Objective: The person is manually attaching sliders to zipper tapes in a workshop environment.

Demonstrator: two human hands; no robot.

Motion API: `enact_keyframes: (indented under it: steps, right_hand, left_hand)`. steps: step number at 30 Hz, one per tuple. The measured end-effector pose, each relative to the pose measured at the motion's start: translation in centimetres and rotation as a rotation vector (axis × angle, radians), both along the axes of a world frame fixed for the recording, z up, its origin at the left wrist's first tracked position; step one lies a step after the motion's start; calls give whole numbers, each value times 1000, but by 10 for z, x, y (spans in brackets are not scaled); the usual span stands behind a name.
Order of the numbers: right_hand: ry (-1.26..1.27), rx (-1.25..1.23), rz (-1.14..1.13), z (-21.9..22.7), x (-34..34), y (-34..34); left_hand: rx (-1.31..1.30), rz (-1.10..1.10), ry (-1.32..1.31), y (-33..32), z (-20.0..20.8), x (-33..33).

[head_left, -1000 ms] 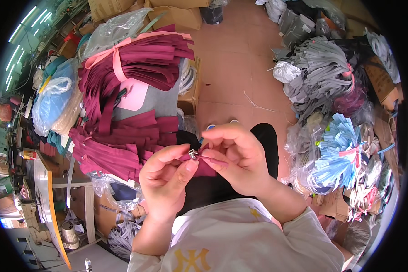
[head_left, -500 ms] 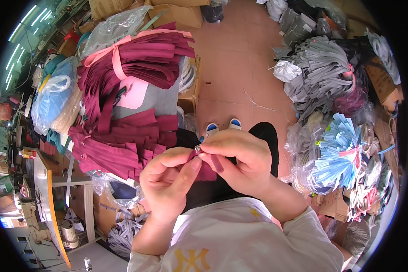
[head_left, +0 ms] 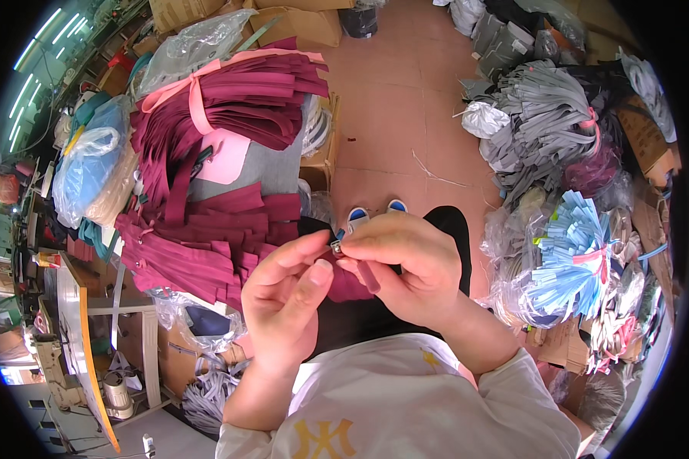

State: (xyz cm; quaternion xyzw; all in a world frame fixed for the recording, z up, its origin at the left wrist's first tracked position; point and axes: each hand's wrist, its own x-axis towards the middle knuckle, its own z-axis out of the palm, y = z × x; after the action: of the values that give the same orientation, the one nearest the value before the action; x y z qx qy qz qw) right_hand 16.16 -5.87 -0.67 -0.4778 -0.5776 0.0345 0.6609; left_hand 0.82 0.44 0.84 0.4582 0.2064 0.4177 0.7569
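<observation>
The left hand [head_left: 287, 302] and the right hand [head_left: 402, 264] meet in front of the person's chest. Between the fingertips of both hands sits a small metal slider [head_left: 334, 246], and both hands are closed on it in a pinch. A maroon strip [head_left: 352, 281] (it looks like zipper tape) hangs just under the slider and passes below the right hand's fingers; the left thumb lies against it.

To the left of the left hand, a large heap of maroon strips [head_left: 207, 229] lies, tied near its top with a pink band [head_left: 199, 103]. Well to the right of the right hand stands a bundle of light blue strips [head_left: 578, 252], and beyond it a bundle of grey strips [head_left: 547, 103]. Just above the hands, blue shoe tips [head_left: 375, 210] show on the reddish floor [head_left: 406, 115].
</observation>
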Motion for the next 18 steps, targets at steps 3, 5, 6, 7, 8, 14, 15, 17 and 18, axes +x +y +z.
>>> enact_keyframes:
  steps: [3,5,6,7,8,14,15,17,18]
  right_hand:
    - [-56,15,14,-2,-1,-2]
    - [295,-176,78,-2,-13,-8]
    - [296,-176,77,-3,-16,-8]
    - [466,-174,163,-5,-19,-8]
    - [635,-173,251,-6,-20,-8]
    - [392,-200,260,-6,-11,-8]
    - [395,-199,256,-4,-11,-8]
    - [315,-264,231,4,-10,-8]
    - [319,-264,227,7,-11,-8]
  left_hand:
    - [-25,-96,-27,5,1,1]
    - [-48,-141,-60,7,-2,-1]
    - [-77,-127,-47,7,-6,-3]
    - [-105,-114,-33,8,-8,-3]
    - [-106,-115,-32,7,-7,-3]
    - [-304,-152,-139,10,-12,-4]
    - [-316,-196,-171,10,-14,-5]
    - [-330,-244,-201,10,-17,-5]
    - [-343,-245,-219,10,-18,-5]
